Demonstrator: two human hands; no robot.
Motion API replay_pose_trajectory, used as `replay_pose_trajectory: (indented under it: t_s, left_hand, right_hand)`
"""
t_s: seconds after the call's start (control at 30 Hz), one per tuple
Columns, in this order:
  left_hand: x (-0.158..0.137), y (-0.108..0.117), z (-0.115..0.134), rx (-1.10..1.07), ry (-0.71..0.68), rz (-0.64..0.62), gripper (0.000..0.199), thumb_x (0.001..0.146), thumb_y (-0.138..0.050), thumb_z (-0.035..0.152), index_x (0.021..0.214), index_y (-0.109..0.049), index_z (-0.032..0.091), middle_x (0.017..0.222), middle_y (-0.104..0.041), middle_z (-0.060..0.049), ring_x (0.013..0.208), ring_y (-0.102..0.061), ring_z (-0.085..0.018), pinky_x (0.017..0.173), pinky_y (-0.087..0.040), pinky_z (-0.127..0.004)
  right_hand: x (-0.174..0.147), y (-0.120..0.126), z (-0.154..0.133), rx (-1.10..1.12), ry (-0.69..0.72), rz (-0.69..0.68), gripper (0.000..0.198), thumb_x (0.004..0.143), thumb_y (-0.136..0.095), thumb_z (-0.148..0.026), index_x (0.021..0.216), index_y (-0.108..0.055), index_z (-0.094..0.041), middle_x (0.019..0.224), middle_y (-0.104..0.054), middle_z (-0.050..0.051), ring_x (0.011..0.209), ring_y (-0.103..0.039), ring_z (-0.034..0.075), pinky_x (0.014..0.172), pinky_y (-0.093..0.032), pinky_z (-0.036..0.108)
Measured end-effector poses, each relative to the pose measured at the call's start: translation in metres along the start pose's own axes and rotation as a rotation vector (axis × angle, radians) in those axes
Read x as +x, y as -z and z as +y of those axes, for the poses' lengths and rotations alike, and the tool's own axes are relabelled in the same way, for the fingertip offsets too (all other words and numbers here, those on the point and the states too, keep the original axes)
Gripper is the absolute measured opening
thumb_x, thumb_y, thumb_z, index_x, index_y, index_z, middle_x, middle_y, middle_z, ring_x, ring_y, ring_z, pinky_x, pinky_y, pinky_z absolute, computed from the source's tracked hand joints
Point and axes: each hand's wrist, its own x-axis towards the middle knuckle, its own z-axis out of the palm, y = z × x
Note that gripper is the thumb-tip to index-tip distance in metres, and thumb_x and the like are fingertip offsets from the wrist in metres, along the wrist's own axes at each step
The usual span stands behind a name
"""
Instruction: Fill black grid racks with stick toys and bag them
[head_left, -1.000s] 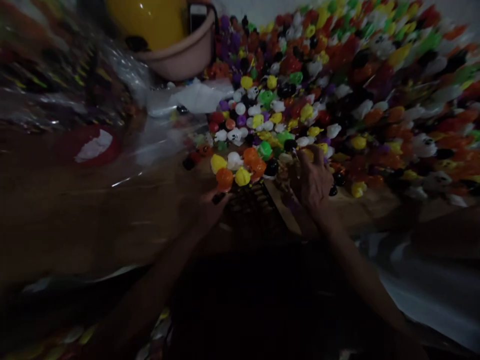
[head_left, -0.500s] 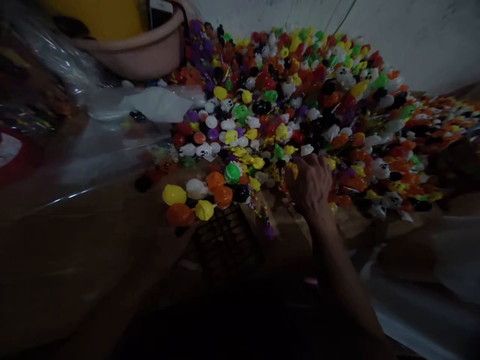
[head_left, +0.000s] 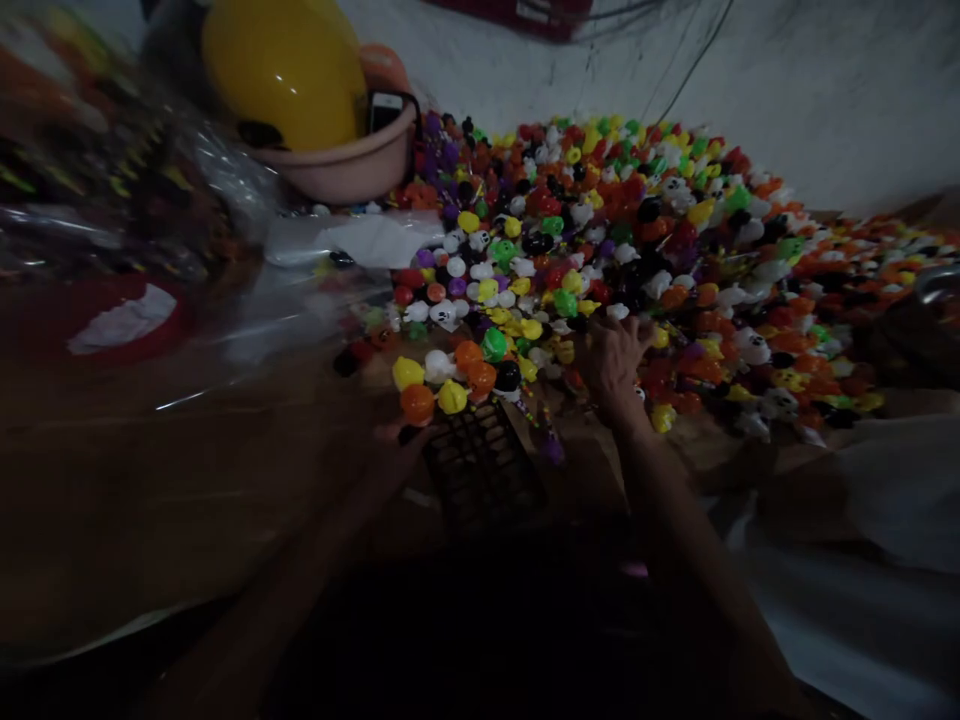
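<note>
My left hand (head_left: 396, 438), very dark, reaches in from the lower left to a small black piece and an orange plastic figure (head_left: 417, 404). Its fingers are lost in shadow. Round that spot lie yellow, white, orange, green and black round plastic figures, grouped at the far end of a dark slotted rack (head_left: 480, 460). My right hand (head_left: 616, 360) is at the near edge of a big pile of small plastic figures (head_left: 645, 225). Its back faces me and its fingers curl down among the pieces; what they grip is hidden. Coloured beads and a purple piece (head_left: 553, 450) lie between the hands.
A pink basin (head_left: 337, 175) holding a yellow shiny object (head_left: 289, 75) and a phone (head_left: 385, 112) stands behind on the left. Clear plastic bags (head_left: 300, 300) spread on the left beside a red dish (head_left: 176, 325) with white paper. A pale wall rises behind the pile.
My view has tilted up and turned left, so everything sits further right and the basin shows more fully. My right hand stays at the pile's near edge; its fingers have shifted slightly.
</note>
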Motion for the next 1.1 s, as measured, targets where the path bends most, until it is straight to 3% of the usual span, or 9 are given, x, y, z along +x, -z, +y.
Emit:
replay_pose_trajectory:
  t_s: [0.07,0.13,0.23,0.43,0.5,0.63,0.73,0.9,1.1]
  left_hand:
    - [0.002,-0.005,-0.002,-0.016,-0.028,0.027,0.034,0.078,-0.068,0.051,0.062,-0.065,0.022,0.055,-0.066,0.000,0.057,-0.065,-0.020,0.055,-0.049,-0.028]
    - [0.004,-0.009,-0.003,-0.028,-0.047,0.053,0.031,0.077,-0.071,0.046,0.059,-0.062,0.022,0.055,-0.066,0.000,0.058,-0.066,-0.020,0.058,-0.050,-0.029]
    - [0.003,-0.009,-0.005,-0.035,-0.062,0.077,0.023,0.073,-0.077,0.032,0.061,-0.060,0.021,0.061,-0.068,-0.001,0.066,-0.069,-0.021,0.068,-0.053,-0.031]
    - [-0.019,0.009,-0.007,-0.027,-0.091,0.056,0.014,0.078,-0.072,0.016,0.089,-0.066,0.021,0.083,-0.074,0.000,0.079,-0.070,-0.017,0.078,-0.055,-0.029]
    - [-0.030,0.018,-0.003,-0.021,-0.136,0.028,0.013,0.082,-0.070,0.014,0.093,-0.066,0.020,0.088,-0.075,0.000,0.082,-0.070,-0.017,0.079,-0.055,-0.028]
    - [-0.045,0.026,0.007,0.050,-0.254,-0.016,0.025,0.086,-0.074,0.017,0.110,-0.067,0.019,0.107,-0.075,-0.006,0.104,-0.069,-0.022,0.093,-0.055,-0.035]
    - [-0.046,0.023,0.011,0.168,-0.227,-0.022,0.037,0.086,-0.077,0.024,0.121,-0.065,0.017,0.119,-0.072,-0.009,0.116,-0.063,-0.026,0.105,-0.050,-0.041]
    - [-0.044,0.018,0.013,0.342,-0.161,-0.034,0.032,0.090,-0.073,0.031,0.119,-0.068,0.019,0.115,-0.071,-0.010,0.113,-0.061,-0.031,0.102,-0.047,-0.046]
    - [-0.043,0.019,0.013,0.302,-0.165,-0.058,0.034,0.091,-0.068,0.024,0.124,-0.066,0.018,0.124,-0.070,-0.010,0.122,-0.059,-0.031,0.109,-0.043,-0.046]
  right_hand:
    - [-0.013,0.019,-0.003,0.115,0.008,0.094,0.027,0.094,-0.057,-0.035,0.085,-0.077,-0.019,0.110,-0.072,0.013,0.109,-0.054,0.033,0.102,-0.033,0.055]
    - [-0.036,0.035,-0.009,0.328,0.015,0.076,0.030,0.092,-0.060,-0.042,0.083,-0.077,-0.020,0.100,-0.074,0.010,0.095,-0.059,0.028,0.090,-0.042,0.045]
    - [-0.079,0.045,-0.024,0.757,-0.086,-0.084,0.036,0.086,-0.068,-0.053,0.076,-0.076,-0.019,0.074,-0.068,0.004,0.070,-0.058,0.020,0.066,-0.043,0.032]
    - [-0.130,0.034,-0.061,1.214,-0.425,-0.382,0.035,0.068,-0.083,-0.054,0.069,-0.072,-0.021,0.069,-0.069,0.000,0.064,-0.058,0.015,0.061,-0.046,0.028]
    - [-0.135,0.030,-0.069,1.245,-0.449,-0.441,0.037,0.067,-0.084,-0.055,0.067,-0.070,-0.020,0.067,-0.068,0.000,0.063,-0.057,0.015,0.061,-0.047,0.029]
    - [-0.146,0.024,-0.086,1.163,-0.339,-0.471,0.033,0.072,-0.084,-0.052,0.073,-0.072,-0.021,0.073,-0.071,0.002,0.068,-0.063,0.018,0.064,-0.051,0.032]
    - [-0.154,0.016,-0.105,1.114,-0.257,-0.419,0.025,0.078,-0.079,-0.047,0.080,-0.076,-0.022,0.081,-0.075,0.002,0.079,-0.070,0.022,0.070,-0.056,0.033]
    - [-0.153,-0.006,-0.131,1.102,-0.286,-0.313,0.019,0.078,-0.077,-0.040,0.082,-0.076,-0.022,0.083,-0.077,0.001,0.080,-0.071,0.021,0.074,-0.057,0.032]
    - [-0.147,-0.016,-0.145,1.098,-0.148,-0.328,0.022,0.083,-0.073,-0.044,0.083,-0.076,-0.022,0.083,-0.077,0.002,0.078,-0.070,0.022,0.077,-0.057,0.035]
